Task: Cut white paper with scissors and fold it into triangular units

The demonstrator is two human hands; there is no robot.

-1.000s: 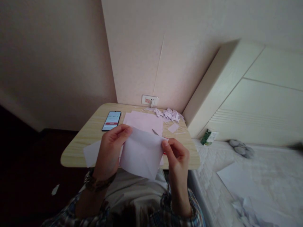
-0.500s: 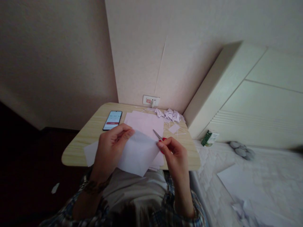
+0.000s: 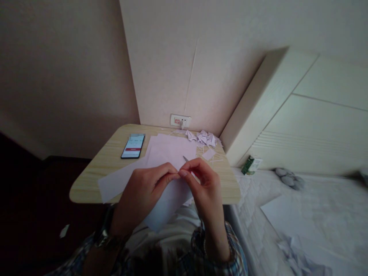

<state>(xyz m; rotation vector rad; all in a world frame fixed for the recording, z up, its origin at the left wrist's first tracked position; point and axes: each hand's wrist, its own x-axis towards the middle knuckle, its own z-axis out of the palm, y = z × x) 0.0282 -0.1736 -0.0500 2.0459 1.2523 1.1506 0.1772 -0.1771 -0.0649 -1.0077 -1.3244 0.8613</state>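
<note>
A sheet of white paper (image 3: 165, 205) hangs from my two hands over the front of the wooden table (image 3: 110, 147). My left hand (image 3: 151, 184) pinches its top edge between thumb and fingers. Right beside it, fingertips touching, my right hand (image 3: 202, 180) pinches the same sheet. Beneath and behind them lies a stack of white paper (image 3: 172, 147). Only a blade tip of the scissors (image 3: 185, 158) shows past my right hand; the rest is hidden. A loose paper strip (image 3: 116, 182) sticks out left of my left hand.
A lit phone (image 3: 133, 146) lies at the table's left. Folded paper pieces (image 3: 204, 137) and thin offcuts sit at the back right. A wall socket (image 3: 180, 120) is behind. On the bed at right are a green-and-white box (image 3: 251, 165), a grey cushion-like object (image 3: 289, 179) and paper (image 3: 283, 211).
My hands have come together, bringing the sheet's two held corners to meet, so the paper now bends and hangs down. The left one moved right, uncovering more of the strip.
</note>
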